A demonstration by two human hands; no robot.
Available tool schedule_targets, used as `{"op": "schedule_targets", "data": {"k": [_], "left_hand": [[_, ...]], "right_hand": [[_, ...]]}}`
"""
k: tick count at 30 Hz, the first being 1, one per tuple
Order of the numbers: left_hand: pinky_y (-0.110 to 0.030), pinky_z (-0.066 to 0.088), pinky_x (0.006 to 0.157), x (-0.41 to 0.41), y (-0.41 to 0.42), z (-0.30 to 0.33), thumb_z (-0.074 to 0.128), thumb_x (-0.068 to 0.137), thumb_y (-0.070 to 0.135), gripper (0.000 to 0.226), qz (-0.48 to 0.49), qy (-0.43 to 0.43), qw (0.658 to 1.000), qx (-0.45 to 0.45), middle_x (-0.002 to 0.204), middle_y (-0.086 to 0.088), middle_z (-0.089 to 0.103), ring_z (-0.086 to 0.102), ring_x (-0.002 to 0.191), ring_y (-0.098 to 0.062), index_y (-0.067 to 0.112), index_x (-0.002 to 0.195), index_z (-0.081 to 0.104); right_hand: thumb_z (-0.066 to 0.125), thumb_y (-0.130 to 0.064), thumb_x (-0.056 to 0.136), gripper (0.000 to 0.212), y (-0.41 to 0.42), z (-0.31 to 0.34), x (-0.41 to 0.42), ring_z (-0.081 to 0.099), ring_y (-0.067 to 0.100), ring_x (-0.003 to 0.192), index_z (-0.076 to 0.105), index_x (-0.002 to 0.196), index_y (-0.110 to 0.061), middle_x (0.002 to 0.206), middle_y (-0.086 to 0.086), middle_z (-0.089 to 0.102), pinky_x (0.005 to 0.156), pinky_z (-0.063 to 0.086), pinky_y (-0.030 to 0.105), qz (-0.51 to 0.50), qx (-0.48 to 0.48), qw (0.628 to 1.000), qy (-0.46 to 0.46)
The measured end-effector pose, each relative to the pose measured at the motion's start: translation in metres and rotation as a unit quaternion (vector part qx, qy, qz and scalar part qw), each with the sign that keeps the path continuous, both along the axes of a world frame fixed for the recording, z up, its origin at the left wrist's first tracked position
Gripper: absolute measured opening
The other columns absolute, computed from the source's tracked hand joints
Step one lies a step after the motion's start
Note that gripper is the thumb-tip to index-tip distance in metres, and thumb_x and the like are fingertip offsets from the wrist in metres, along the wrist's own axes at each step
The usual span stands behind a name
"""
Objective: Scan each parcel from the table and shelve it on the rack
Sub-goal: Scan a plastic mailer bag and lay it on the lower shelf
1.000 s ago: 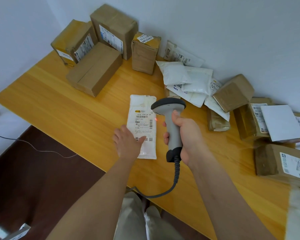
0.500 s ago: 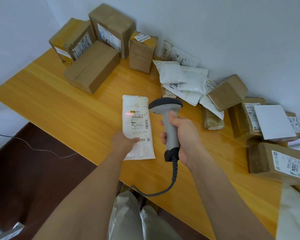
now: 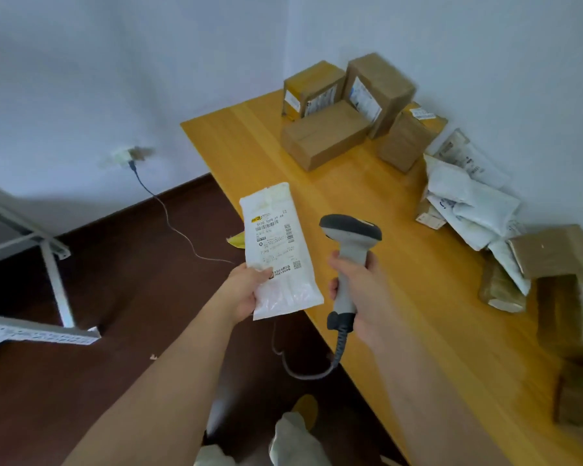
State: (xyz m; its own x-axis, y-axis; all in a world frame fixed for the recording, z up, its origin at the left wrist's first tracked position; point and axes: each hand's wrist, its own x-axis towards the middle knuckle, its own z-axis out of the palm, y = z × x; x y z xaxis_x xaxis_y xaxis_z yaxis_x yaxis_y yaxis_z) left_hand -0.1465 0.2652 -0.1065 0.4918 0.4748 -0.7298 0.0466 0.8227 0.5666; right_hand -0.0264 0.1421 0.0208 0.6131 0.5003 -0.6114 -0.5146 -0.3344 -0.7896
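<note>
Fingers of left hand pinch flat glossy white pouch; right hand clenches grey plastic scanner grip.

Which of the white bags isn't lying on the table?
The flat white bag with the barcode label, gripped by its lower edge in the left hand, out over the floor. The other white bags lie heaped on the table by the wall.
</note>
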Motion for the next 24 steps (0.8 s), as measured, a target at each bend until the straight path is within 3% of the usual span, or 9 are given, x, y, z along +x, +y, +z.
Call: {"op": "schedule_targets", "data": {"k": [3,7,14,18,21,24], "left_hand": [[-0.047,0.054,0.087,-0.055,0.007,0.009,0.049,0.097,-0.003,0.032,0.025,-0.047,0.999,-0.004,0.121,-0.011,0.068,0.067,0.108,-0.028,0.008,0.126,0.058],[-0.051,0.051,0.094,-0.160,0.015,0.019,0.050,0.095,-0.003,0.040,0.071,-0.100,0.992,-0.003,0.123,-0.008,0.068,0.065,0.113,-0.029,0.013,0.131,0.054],[-0.058,0.040,0.106,-0.474,0.023,0.038,0.036,0.086,-0.010,0.062,0.174,-0.115,0.978,0.020,0.137,-0.015,0.057,0.054,0.126,-0.036,0.015,0.141,0.046],[-0.054,0.049,0.098,-0.639,0.000,0.059,0.047,0.093,0.005,0.052,0.261,-0.096,0.960,0.021,0.137,-0.011,0.058,0.056,0.124,-0.034,0.024,0.140,0.048],[-0.038,0.061,0.072,-0.713,-0.020,0.062,0.056,0.095,0.027,0.036,0.363,-0.028,0.931,-0.025,0.120,-0.004,0.069,0.071,0.099,-0.024,0.029,0.131,0.056],[-0.030,0.060,0.059,-0.757,-0.029,0.049,0.053,0.099,0.034,0.028,0.428,0.008,0.903,-0.045,0.109,-0.002,0.073,0.073,0.087,-0.021,0.033,0.126,0.055]], "right_hand": [[0.064,-0.007,0.092,0.023,0.012,0.000,-0.050,0.049,0.011,0.050,0.056,0.112,-0.015,0.088,0.002,0.058,0.051,0.044,0.027,0.047,-0.012,0.999,-0.018],[0.066,-0.004,0.090,0.022,0.040,-0.005,-0.149,0.048,0.011,0.052,0.056,0.106,-0.017,0.088,0.004,0.064,0.050,0.044,0.026,0.090,-0.012,0.996,-0.026],[0.066,0.001,0.087,0.027,0.102,-0.027,-0.405,0.048,0.008,0.045,0.060,0.113,-0.004,0.066,0.005,0.062,0.049,0.044,0.026,0.229,-0.008,0.973,0.011],[0.068,-0.002,0.087,0.028,0.127,-0.018,-0.549,0.051,0.012,0.050,0.061,0.113,-0.008,0.082,0.011,0.066,0.051,0.046,0.027,0.382,0.002,0.923,0.053],[0.070,-0.003,0.086,0.027,0.143,-0.011,-0.632,0.050,0.012,0.047,0.060,0.111,-0.006,0.079,0.010,0.063,0.047,0.045,0.026,0.461,0.017,0.886,0.053],[0.069,-0.004,0.087,0.026,0.159,-0.011,-0.691,0.050,0.011,0.046,0.058,0.111,-0.008,0.080,0.010,0.060,0.046,0.043,0.026,0.510,0.016,0.859,0.036]]}}
